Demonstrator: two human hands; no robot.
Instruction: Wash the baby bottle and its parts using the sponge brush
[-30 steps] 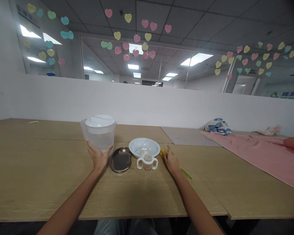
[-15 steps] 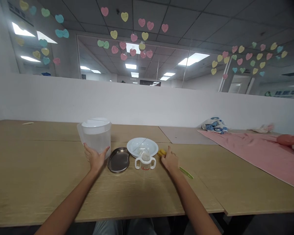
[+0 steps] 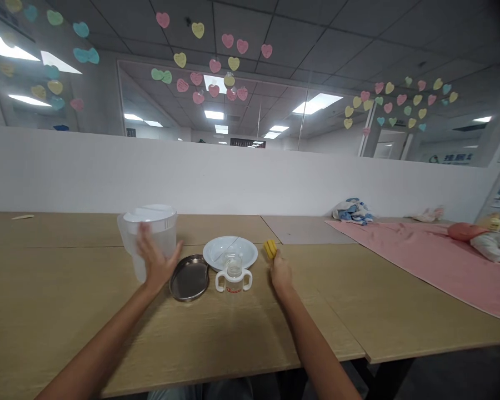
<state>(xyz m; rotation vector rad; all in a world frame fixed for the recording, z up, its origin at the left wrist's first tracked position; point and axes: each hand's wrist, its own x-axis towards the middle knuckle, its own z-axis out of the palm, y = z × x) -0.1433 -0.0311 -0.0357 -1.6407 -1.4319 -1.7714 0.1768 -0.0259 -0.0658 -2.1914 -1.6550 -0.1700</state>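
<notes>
My right hand grips a bottle brush, its yellow sponge head pointing up and away from me; the handle is hidden by the hand. My left hand, slightly blurred, has its fingers spread in front of a translucent plastic pitcher with a white lid. Whether it touches the pitcher I cannot tell. Between my hands lie a kidney-shaped metal tray, a white bowl with something clear in it, and, in front of the bowl, a clear baby bottle with white handles, standing upright without a cap.
A pink cloth covers the table's right side, with a reddish item on it. A crumpled blue-and-white cloth sits by the wall. A grey mat lies at the back, and a thin pale stick far left.
My right hand has lifted the brush and turned its head upward. My left hand has shifted from the pitcher's lower side, fingers now raised and spread. The view has turned slightly right.
</notes>
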